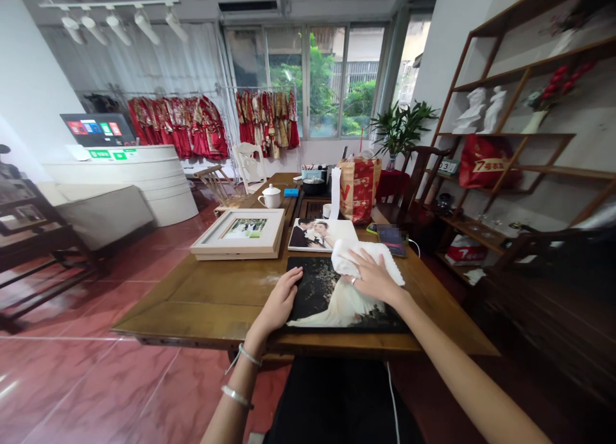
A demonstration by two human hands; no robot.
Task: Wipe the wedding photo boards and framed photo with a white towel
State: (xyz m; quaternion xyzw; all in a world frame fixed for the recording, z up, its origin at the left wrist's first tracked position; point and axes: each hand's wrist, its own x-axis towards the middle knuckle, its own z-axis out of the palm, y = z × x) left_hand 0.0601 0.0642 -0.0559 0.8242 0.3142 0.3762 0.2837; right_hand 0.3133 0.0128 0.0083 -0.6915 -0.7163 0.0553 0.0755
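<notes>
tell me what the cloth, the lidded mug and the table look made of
White cloth: probably soft, matte textile, perhaps terry; it bunches in thick folds and has a wavy edge.
Lidded mug: likely glazed ceramic, judging by its smooth white surface.
Table: seems varnished wood, given the brown panels, seams and soft sheen.

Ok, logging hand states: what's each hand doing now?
Left hand: open, fingers on the left edge of the gown photo.
Right hand: open, laid on a white cloth over that photo.

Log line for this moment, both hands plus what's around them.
Left hand: at left edge of dark photo panel | Right hand: on white cloth over panel | Beyond panel: white-framed photo, couple photo
</notes>
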